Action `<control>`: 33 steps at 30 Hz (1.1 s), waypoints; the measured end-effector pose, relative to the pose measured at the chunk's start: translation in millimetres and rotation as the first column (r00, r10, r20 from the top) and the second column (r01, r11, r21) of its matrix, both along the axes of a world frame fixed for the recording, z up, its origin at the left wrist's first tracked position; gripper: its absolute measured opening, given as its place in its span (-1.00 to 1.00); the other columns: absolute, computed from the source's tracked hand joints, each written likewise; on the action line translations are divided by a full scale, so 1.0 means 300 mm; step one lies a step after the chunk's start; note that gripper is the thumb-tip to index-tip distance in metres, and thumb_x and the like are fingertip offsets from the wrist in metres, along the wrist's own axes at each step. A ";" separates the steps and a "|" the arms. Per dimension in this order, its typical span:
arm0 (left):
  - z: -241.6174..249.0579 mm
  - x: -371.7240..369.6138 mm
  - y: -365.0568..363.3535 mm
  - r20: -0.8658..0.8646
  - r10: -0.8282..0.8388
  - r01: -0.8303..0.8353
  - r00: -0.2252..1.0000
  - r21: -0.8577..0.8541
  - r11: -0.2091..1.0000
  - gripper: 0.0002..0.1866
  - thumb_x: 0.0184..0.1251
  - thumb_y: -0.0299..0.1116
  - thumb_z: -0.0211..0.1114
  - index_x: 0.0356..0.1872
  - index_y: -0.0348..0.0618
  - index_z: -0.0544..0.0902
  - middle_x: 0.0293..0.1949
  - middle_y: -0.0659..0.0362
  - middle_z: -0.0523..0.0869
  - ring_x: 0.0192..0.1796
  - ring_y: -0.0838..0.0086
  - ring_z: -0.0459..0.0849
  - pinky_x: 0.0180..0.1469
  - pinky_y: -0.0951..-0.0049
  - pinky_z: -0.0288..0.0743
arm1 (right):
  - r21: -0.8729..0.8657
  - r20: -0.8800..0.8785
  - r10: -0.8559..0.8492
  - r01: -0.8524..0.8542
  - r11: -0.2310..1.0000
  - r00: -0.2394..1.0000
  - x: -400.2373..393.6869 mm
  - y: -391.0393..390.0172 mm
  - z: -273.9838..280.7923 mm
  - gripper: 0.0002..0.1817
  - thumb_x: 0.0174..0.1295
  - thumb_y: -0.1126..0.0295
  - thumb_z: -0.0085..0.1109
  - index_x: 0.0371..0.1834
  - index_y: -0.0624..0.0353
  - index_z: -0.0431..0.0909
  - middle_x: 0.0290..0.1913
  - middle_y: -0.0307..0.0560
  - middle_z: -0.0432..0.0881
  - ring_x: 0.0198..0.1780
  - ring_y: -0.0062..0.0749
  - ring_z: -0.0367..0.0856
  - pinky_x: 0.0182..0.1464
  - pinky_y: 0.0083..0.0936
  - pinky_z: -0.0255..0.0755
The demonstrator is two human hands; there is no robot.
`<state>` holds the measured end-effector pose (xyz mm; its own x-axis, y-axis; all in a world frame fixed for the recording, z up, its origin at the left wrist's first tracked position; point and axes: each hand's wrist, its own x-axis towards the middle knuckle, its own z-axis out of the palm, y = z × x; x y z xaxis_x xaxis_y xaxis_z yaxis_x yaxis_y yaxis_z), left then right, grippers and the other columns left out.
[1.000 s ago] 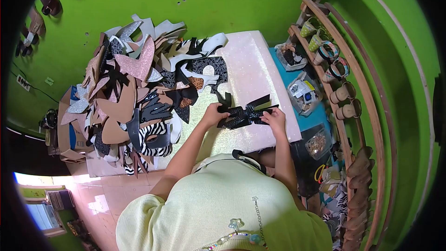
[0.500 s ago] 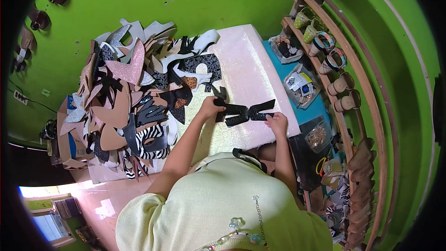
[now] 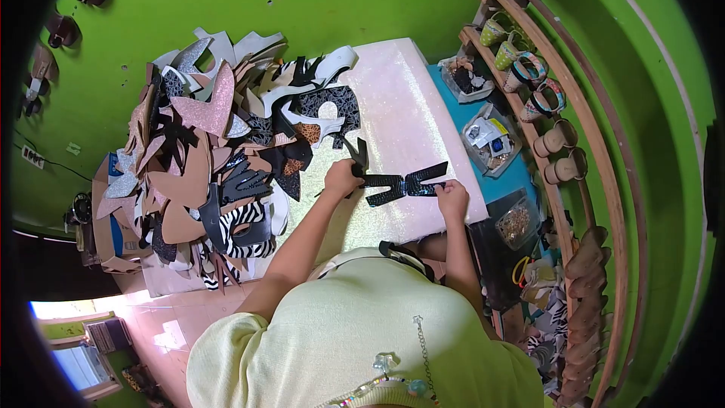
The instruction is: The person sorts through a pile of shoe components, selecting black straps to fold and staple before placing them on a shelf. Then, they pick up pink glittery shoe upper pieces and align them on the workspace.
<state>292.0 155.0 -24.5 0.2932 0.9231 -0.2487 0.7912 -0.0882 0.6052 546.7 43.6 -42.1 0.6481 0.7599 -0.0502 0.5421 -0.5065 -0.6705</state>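
Head view: forked black cut-out (image 3: 387, 189), glossy and textured, narrow-waisted near its middle, lies over the pale shimmering work surface (image 3: 396, 98), between the two hands. Left hand (image 3: 343, 179): fingers curled closed on its left end; exact fingertip contact cannot be told. Right hand (image 3: 453, 201): fingers bent together, pinching the tip of the lower right prong. Upper right prong is free, angled away from the person. A dark strip (image 3: 359, 154) stands out just beyond the left hand. Left of the work area, a heap of cut shapes (image 3: 187, 175), including a zebra-striped piece (image 3: 245, 236) and a pink glittery piece (image 3: 217, 108). Right side: clear container (image 3: 491, 140) on a teal surface (image 3: 447, 89), beside a wooden rack (image 3: 555, 204) holding footwear (image 3: 559, 166).
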 end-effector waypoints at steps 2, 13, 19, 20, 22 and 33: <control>0.036 0.011 -0.010 -0.038 0.010 -0.010 0.999 -0.002 1.000 -0.63 -0.22 -0.31 0.46 -0.29 -0.13 0.64 -0.30 0.03 0.68 -0.22 0.19 0.65 -0.15 0.29 0.51 | -0.004 0.020 0.003 -0.003 1.000 1.000 -0.004 -0.002 0.004 -0.76 -0.12 0.38 0.33 -0.48 0.31 0.52 -0.61 -0.07 0.54 -0.53 -0.32 0.54 -0.39 -0.42 0.41; 0.038 -0.037 -0.020 0.040 0.104 -0.107 0.994 0.088 0.990 -0.58 -0.08 -0.12 0.39 -0.30 -0.27 0.62 -0.40 -0.07 0.66 -0.32 0.14 0.65 -0.25 0.29 0.50 | -0.127 0.162 -0.030 0.051 0.991 0.986 -0.045 -0.023 0.016 -0.63 -0.09 0.29 0.31 -0.19 0.13 0.50 -0.16 0.02 0.53 -0.08 -0.12 0.51 -0.13 -0.29 0.42; 0.116 -0.103 -0.040 0.254 0.084 -0.098 0.963 0.040 0.994 -0.58 0.05 -0.11 0.31 -0.31 -0.35 0.60 -0.48 -0.04 0.65 -0.43 0.38 0.63 -0.31 0.45 0.47 | 0.106 0.350 0.029 -0.070 0.992 0.936 -0.116 0.001 0.089 -0.60 -0.06 0.33 0.28 -0.12 0.18 0.46 -0.15 0.04 0.41 -0.03 -0.12 0.40 -0.07 -0.30 0.38; 0.131 -0.106 -0.049 0.255 0.089 -0.103 0.963 0.042 0.994 -0.58 0.05 -0.11 0.31 -0.31 -0.35 0.60 -0.48 -0.04 0.65 -0.43 0.38 0.63 -0.31 0.45 0.47 | 0.192 0.220 0.136 -0.180 0.965 0.966 -0.129 0.016 0.091 -0.61 -0.05 0.35 0.27 -0.12 0.19 0.47 -0.17 0.03 0.41 -0.08 -0.15 0.41 -0.08 -0.33 0.38; 0.154 -0.104 -0.069 0.477 0.020 0.002 0.879 -0.045 0.999 -0.65 0.08 -0.20 0.31 -0.31 -0.35 0.60 -0.47 0.07 0.66 -0.43 0.50 0.60 -0.32 0.49 0.46 | 0.268 -0.097 0.314 -0.279 0.922 0.944 -0.176 0.048 0.134 -0.64 -0.01 0.39 0.25 -0.12 0.24 0.47 -0.24 -0.03 0.43 -0.24 -0.30 0.47 -0.18 -0.46 0.41; 0.162 -0.058 -0.134 0.449 -0.249 0.393 0.858 -0.262 0.881 -0.71 -0.02 -0.30 0.39 -0.34 -0.29 0.60 -0.53 0.11 0.62 -0.47 0.45 0.55 -0.34 0.46 0.41 | 0.269 -0.697 0.329 -0.193 0.944 0.637 -0.162 0.088 0.138 -0.86 0.10 0.51 0.13 -0.28 0.30 0.46 -0.48 -0.18 0.59 -0.57 -0.62 0.52 -0.60 -0.75 0.28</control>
